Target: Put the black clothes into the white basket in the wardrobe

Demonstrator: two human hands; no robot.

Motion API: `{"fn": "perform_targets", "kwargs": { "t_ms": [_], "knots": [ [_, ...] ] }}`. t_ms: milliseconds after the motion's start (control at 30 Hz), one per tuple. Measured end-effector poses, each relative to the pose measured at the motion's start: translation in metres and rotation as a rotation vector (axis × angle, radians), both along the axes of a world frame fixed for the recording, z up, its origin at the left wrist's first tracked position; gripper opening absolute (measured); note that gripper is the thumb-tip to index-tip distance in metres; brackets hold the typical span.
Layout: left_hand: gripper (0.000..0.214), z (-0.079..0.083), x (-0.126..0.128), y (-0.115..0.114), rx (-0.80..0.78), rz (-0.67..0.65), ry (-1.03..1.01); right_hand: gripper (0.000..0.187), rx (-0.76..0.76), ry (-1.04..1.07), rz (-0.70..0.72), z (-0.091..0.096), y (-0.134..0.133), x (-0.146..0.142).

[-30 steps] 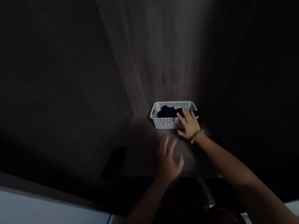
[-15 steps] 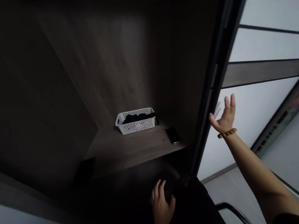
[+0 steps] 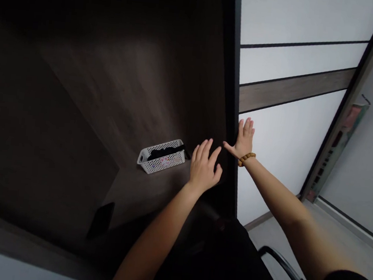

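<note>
1. Left hand [image 3: 204,168], centre of the frame: open wide, fingers spread, holding nothing, raised before the dark wood-grain wardrobe panel [image 3: 192,91]; whether it touches the panel cannot be told
2. Right hand [image 3: 243,140], just right of centre: also open wide and empty, with a bead bracelet [image 3: 246,159] at the wrist, its thumb reaching left over the black door frame [image 3: 233,118] and its fingers in front of the white sliding door [image 3: 280,168]
3. White perforated plastic basket [image 3: 161,163]: left of the left hand and near it, on the wooden shelf [image 3: 142,198], with black cloth [image 3: 164,153] inside
4. Lower right of the frame: a curved black chair rail [image 3: 279,257] above the grey floor [image 3: 345,248]
</note>
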State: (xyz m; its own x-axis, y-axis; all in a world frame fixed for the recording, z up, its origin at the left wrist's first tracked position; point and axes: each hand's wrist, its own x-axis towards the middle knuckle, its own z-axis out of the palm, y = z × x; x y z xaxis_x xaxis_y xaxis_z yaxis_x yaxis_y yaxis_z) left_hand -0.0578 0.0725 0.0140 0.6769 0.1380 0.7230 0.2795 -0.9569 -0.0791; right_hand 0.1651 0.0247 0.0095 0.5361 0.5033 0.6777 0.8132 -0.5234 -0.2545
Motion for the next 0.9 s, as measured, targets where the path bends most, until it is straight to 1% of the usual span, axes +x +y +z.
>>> {"fn": "perform_targets", "kwargs": {
  "t_ms": [33, 133, 200, 233, 300, 367, 400, 467, 500, 600, 667, 700, 767, 833, 900],
  "knots": [
    [0.059, 0.012, 0.018, -0.004, 0.033, -0.03, 0.01, 0.112, -0.012, 0.0, -0.002, 0.001, 0.001, -0.001],
    [0.062, 0.044, 0.072, -0.016, 0.119, -0.11, 0.034, 0.089, -0.038, 0.025, -0.03, 0.003, 0.006, -0.009],
    [0.063, 0.062, 0.105, -0.022, 0.169, -0.132, 0.069, 0.08, -0.057, 0.03, -0.031, 0.005, 0.009, -0.018],
    [0.065, 0.071, 0.12, -0.022, 0.191, -0.13, 0.089, 0.079, -0.069, 0.019, -0.012, 0.006, 0.011, -0.022],
    [0.072, 0.086, 0.143, -0.019, 0.211, -0.095, 0.106, 0.084, -0.08, -0.016, 0.07, 0.004, 0.014, -0.03],
    [0.081, 0.097, 0.156, -0.011, 0.193, -0.026, 0.088, 0.093, -0.045, -0.04, 0.184, -0.003, 0.016, -0.034],
    [0.083, 0.101, 0.158, -0.005, 0.178, 0.014, 0.077, 0.098, -0.011, -0.049, 0.244, -0.008, 0.017, -0.035],
    [0.08, 0.105, 0.154, 0.006, 0.159, 0.067, 0.078, 0.103, 0.062, -0.083, 0.369, -0.022, 0.016, -0.033],
    [0.078, 0.104, 0.149, 0.011, 0.154, 0.075, 0.084, 0.101, 0.09, -0.119, 0.432, -0.03, 0.014, -0.03],
    [0.081, 0.098, 0.128, 0.026, 0.123, 0.053, 0.072, 0.085, 0.14, -0.236, 0.562, -0.047, 0.003, -0.016],
    [0.086, 0.094, 0.111, 0.036, 0.094, 0.032, 0.045, 0.075, 0.171, -0.253, 0.568, -0.049, -0.007, -0.002],
    [0.088, 0.093, 0.102, 0.04, 0.088, 0.028, 0.036, 0.074, 0.2, -0.247, 0.54, -0.046, -0.012, 0.007],
    [0.09, 0.091, 0.082, 0.046, 0.098, 0.036, 0.029, 0.079, 0.272, -0.235, 0.452, -0.034, -0.022, 0.026],
    [0.087, 0.091, 0.063, 0.048, 0.144, 0.08, 0.045, 0.091, 0.323, -0.235, 0.356, -0.015, -0.03, 0.048],
    [0.084, 0.09, 0.047, 0.049, 0.206, 0.153, 0.077, 0.098, 0.323, -0.216, 0.292, 0.005, -0.034, 0.071]
  ]
}}
